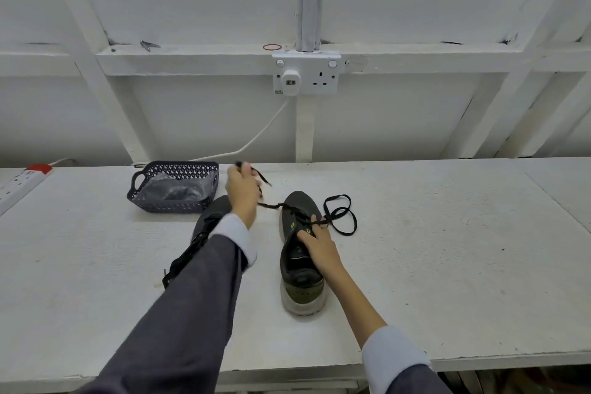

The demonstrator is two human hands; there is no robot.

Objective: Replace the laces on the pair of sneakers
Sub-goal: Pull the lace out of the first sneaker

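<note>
Left fingers (242, 170) seemingly pinch lace (272, 205); right fingers (314, 220) grip sneaker (302, 201).

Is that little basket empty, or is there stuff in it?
Not empty. The basket holds a crumpled clear plastic bag. Something dark shows through the bag, but I cannot tell what it is.

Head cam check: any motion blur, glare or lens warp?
Head view: left hand and the lace end it holds are motion-blurred; right hand on the sneaker is sharp; wall beams splay at the edges; light flat, no glare.
</note>
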